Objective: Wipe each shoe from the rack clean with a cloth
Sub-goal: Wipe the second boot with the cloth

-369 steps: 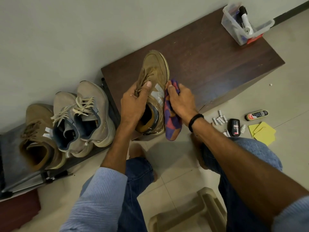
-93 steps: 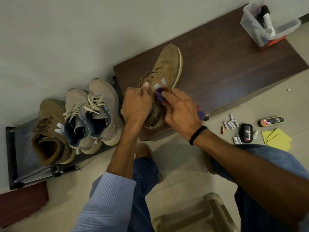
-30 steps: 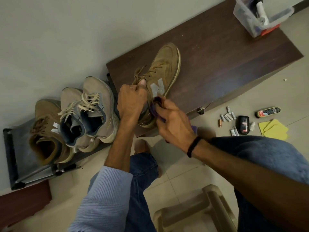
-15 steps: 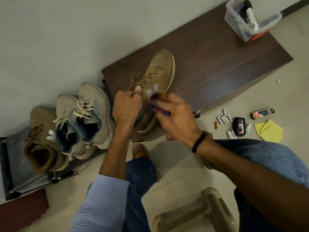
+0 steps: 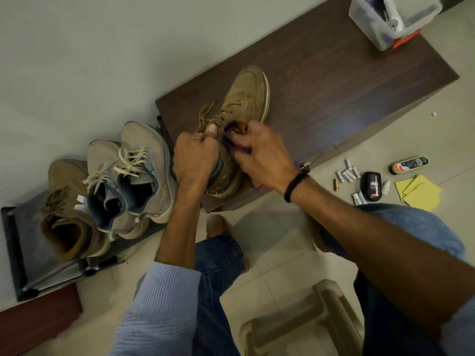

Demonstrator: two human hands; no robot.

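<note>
Now my left grip [image 5: 195, 160] is closed round the heel collar of the shoe [image 5: 248, 96], fingers curled over it and thumb up against the laces. The shoe is tan suede and stands sole-down on the tabletop [image 5: 334, 80] near its left end, with the toe pointing away towards the wall and the heel at the front edge. My right grip [image 5: 262, 152] is curled on the cloth [image 5: 232, 128], a purple wad pinched in the fingertips and pressed against the shoe's right side just beside the laces. That hand is smeared with blur, so I cannot tell how much cloth is bunched under the palm. A black band [image 5: 293, 186] sits on the wrist.

To the left, the rack [image 5: 12, 242] carries the grey pair [image 5: 144, 155], side by side and touching. A matching shoe [image 5: 66, 214] stands just beside them at the rack's far end.

At the far right corner of the tabletop stands a clear box [image 5: 370, 24] with bottles in it. On the floor to the right lie small batteries [image 5: 347, 173], a black bottle [image 5: 372, 186], a tube [image 5: 410, 164] and yellow sheets [image 5: 419, 194], all near one another. A beige stool [image 5: 303, 327] shows between my knees.
</note>
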